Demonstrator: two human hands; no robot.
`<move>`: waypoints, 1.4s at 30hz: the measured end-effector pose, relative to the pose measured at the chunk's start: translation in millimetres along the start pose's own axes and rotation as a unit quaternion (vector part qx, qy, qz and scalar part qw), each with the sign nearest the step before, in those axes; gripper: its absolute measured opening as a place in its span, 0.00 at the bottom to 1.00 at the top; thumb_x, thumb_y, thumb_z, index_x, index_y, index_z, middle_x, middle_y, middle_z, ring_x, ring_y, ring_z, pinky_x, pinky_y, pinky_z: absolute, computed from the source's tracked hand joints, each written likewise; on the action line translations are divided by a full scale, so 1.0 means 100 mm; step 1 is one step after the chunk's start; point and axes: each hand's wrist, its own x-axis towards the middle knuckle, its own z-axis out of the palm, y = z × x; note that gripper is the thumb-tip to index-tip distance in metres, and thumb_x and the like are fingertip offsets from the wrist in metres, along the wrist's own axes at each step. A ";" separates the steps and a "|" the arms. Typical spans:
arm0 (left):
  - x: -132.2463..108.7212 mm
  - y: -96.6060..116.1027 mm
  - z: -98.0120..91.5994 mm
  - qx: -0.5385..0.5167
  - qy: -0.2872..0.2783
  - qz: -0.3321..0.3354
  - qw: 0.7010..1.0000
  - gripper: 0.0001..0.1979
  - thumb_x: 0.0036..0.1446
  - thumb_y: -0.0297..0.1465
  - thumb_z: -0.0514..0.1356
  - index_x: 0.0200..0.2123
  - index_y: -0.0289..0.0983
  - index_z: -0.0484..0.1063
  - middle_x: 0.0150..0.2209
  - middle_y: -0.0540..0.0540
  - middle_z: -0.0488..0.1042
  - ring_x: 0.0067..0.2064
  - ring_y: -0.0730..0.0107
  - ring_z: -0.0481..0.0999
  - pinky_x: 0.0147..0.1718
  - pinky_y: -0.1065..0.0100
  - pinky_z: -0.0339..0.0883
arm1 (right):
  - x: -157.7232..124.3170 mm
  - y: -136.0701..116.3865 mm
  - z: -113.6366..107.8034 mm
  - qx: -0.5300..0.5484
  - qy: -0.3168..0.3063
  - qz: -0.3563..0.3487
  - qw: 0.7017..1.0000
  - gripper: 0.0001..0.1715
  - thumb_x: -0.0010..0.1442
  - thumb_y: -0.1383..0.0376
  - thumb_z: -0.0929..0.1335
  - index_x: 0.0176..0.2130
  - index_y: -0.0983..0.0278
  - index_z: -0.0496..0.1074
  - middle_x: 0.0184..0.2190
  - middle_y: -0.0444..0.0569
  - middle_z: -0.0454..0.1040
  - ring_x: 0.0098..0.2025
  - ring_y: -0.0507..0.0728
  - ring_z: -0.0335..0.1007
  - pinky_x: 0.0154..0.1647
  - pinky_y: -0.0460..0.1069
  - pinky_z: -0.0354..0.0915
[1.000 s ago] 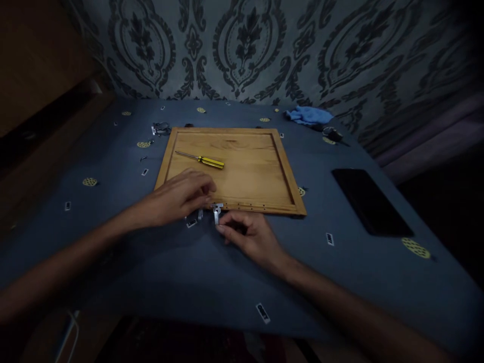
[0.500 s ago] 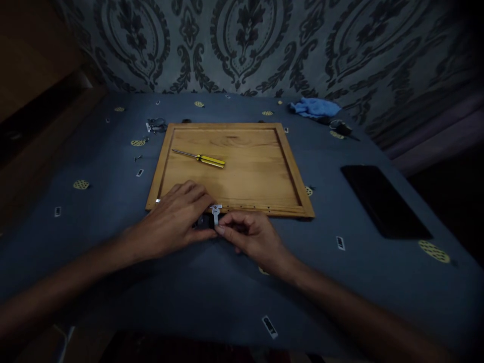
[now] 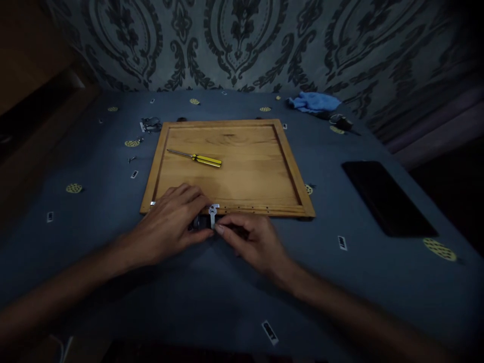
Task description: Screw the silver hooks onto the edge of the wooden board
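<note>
On my feed I count two bare hands at one framed wooden panel (image 3: pixel 245 171), lying flat mid-frame on the counter (image 3: pixel 227 297). The right hand (image 3: pixel 252 239) pinches the lower end of one T-shaped metal bracket (image 3: pixel 212 217) between thumb and forefinger; the bracket's crosspiece is at the panel's near rim. The left hand (image 3: pixel 172 217) curls over that rim, thumb close to the bracket; I can't tell what its fingers grip. Small dark holes dot the rim to the right. One screwdriver (image 3: pixel 206 161), with a slim shaft and ridged yellow-and-black handle, lies on the smooth, grained wood. At the upper left I see a tangled cluster of metal hardware (image 3: pixel 152 125), its pieces too dim to count. One crumpled blue cloth (image 3: pixel 315 102) lies upper right; below it, at right, is one flat black rectangular slab (image 3: pixel 389 199).
</note>
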 end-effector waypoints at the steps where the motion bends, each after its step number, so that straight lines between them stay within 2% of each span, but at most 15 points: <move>1: 0.00 0.00 0.01 0.001 0.005 0.002 1.000 0.14 0.64 0.39 0.66 0.49 0.39 0.74 0.46 0.45 0.75 0.49 0.55 0.73 0.45 0.56 0.66 | -0.01 0.01 -0.02 -0.044 0.014 -0.043 0.998 0.10 0.68 0.66 0.68 0.35 0.61 0.78 0.27 0.43 0.79 0.28 0.51 0.74 0.31 0.47 0.70; 3: -0.01 -0.01 0.02 0.003 0.015 0.007 1.000 0.14 0.64 0.39 0.66 0.48 0.39 0.74 0.46 0.45 0.75 0.49 0.56 0.73 0.46 0.56 0.66 | -0.04 0.02 -0.07 -0.130 0.042 -0.127 0.982 0.11 0.70 0.67 0.66 0.38 0.63 0.79 0.32 0.47 0.81 0.33 0.53 0.78 0.36 0.48 0.74; 6: -0.01 -0.01 0.03 0.000 0.019 0.010 1.000 0.14 0.63 0.39 0.66 0.48 0.39 0.74 0.46 0.45 0.76 0.49 0.56 0.74 0.46 0.56 0.67 | -0.07 0.05 -0.13 -0.219 0.059 -0.194 0.954 0.12 0.71 0.69 0.65 0.44 0.65 0.79 0.37 0.51 0.82 0.38 0.55 0.81 0.39 0.50 0.78; 10: -0.01 0.00 0.01 -0.010 0.014 0.002 1.000 0.13 0.63 0.38 0.66 0.48 0.39 0.74 0.45 0.45 0.76 0.49 0.57 0.74 0.47 0.56 0.67 | -0.08 0.06 -0.17 -0.270 0.039 -0.223 0.936 0.15 0.71 0.69 0.65 0.54 0.67 0.76 0.53 0.58 0.81 0.51 0.59 0.82 0.48 0.54 0.81; 13: -0.01 0.01 0.00 -0.009 0.013 0.002 1.000 0.15 0.63 0.37 0.66 0.50 0.39 0.74 0.45 0.45 0.76 0.48 0.57 0.74 0.46 0.56 0.68 | -0.08 0.07 -0.16 -0.294 0.014 -0.221 0.930 0.18 0.72 0.69 0.64 0.57 0.67 0.75 0.58 0.58 0.79 0.55 0.60 0.80 0.52 0.54 0.80; 27: -0.01 0.00 0.00 -0.006 0.031 0.021 0.999 0.14 0.63 0.35 0.67 0.48 0.36 0.75 0.44 0.44 0.75 0.47 0.56 0.74 0.45 0.57 0.68 | -0.08 0.08 -0.17 -0.343 -0.014 -0.246 0.906 0.20 0.71 0.73 0.63 0.57 0.69 0.76 0.57 0.58 0.80 0.54 0.61 0.81 0.51 0.55 0.81; 30: -0.01 -0.01 -0.01 -0.008 0.028 0.021 0.999 0.16 0.62 0.37 0.68 0.50 0.36 0.74 0.44 0.44 0.75 0.48 0.55 0.74 0.45 0.56 0.68 | -0.08 0.08 -0.17 -0.349 -0.019 -0.248 0.904 0.20 0.70 0.74 0.63 0.57 0.70 0.76 0.57 0.59 0.80 0.53 0.61 0.81 0.49 0.56 0.82; 34: -0.02 -0.04 -0.03 -0.021 0.033 0.014 0.999 0.23 0.59 0.40 0.71 0.52 0.34 0.72 0.46 0.43 0.75 0.49 0.53 0.74 0.46 0.54 0.68 | -0.07 0.09 -0.17 -0.351 -0.017 -0.246 0.903 0.20 0.70 0.74 0.64 0.56 0.67 0.77 0.57 0.56 0.80 0.52 0.60 0.82 0.49 0.54 0.81; 42: -0.02 -0.03 0.01 -0.008 0.024 0.000 1.000 0.20 0.61 0.45 0.68 0.47 0.36 0.74 0.45 0.43 0.75 0.48 0.54 0.73 0.46 0.55 0.67 | -0.06 0.11 -0.17 -0.328 -0.017 -0.256 0.909 0.20 0.69 0.74 0.65 0.56 0.69 0.77 0.56 0.60 0.80 0.53 0.62 0.82 0.50 0.56 0.81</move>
